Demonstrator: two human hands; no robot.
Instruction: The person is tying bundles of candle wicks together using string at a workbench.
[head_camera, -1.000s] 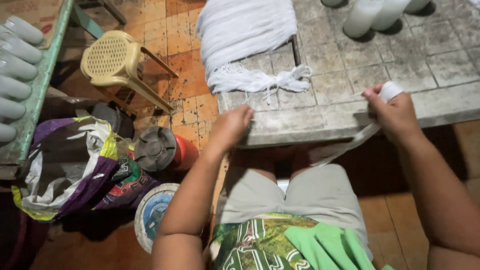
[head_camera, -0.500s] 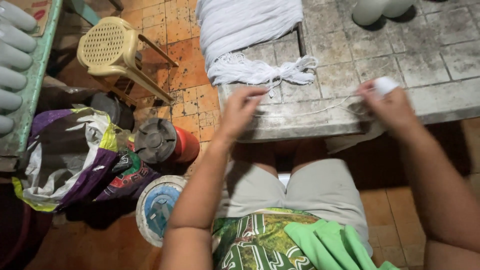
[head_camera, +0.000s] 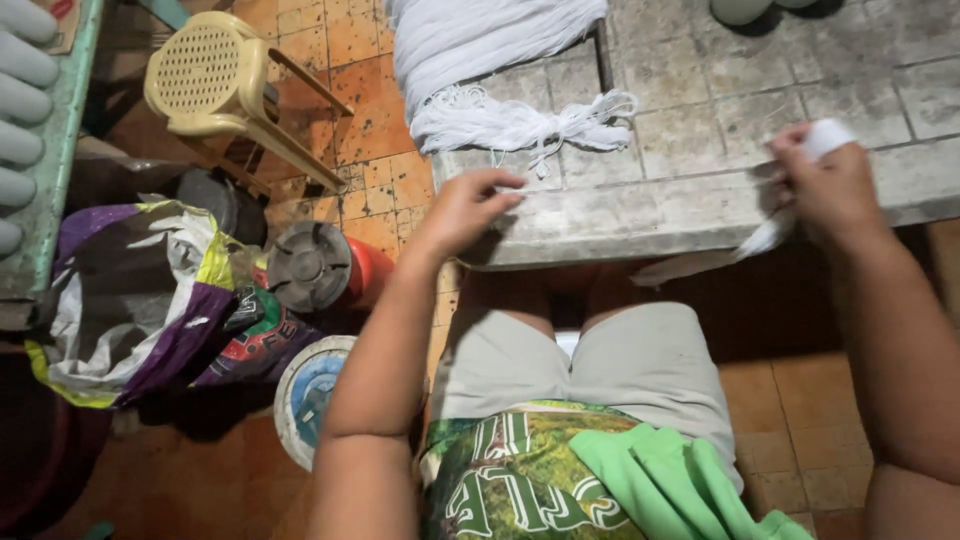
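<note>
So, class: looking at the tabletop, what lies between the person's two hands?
In the head view, only bare grey tiled table edge lies between left hand and right hand; no stretched string is discernible.

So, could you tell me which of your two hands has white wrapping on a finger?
The right hand, by the table's edge; the left hand is bare.

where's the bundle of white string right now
In the head view, the bundle of white string lies at the tiled table's far left corner, beyond the left hand, above the yellow stool's side.
</note>
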